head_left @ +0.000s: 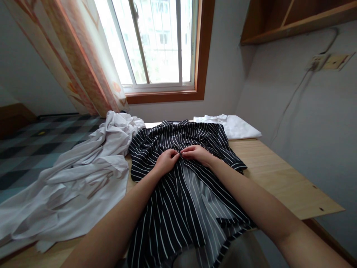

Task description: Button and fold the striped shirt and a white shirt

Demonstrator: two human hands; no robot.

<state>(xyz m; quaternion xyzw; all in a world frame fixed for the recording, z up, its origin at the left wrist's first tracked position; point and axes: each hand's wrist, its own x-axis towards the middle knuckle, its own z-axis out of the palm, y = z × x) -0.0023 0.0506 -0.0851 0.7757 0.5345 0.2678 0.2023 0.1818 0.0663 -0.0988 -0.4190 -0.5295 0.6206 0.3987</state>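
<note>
A black shirt with white stripes (173, 208) lies spread on the wooden table (279, 182), collar toward the window. Both my hands meet at the shirt's front placket, about halfway down. My left hand (166, 160) pinches the left edge of the placket with closed fingers. My right hand (196, 153) pinches the right edge, its fingertips touching those of the left. Below my hands the shirt front hangs open and shows the paler inside. The lower hem drapes over the table's near edge.
A heap of crumpled white cloth (80, 182) covers the left of the table. A folded white garment (234, 125) lies at the back right. Beyond are a window (156, 44), a patterned curtain (83, 63), a wall shelf (295, 18) and a checked floor (33, 145).
</note>
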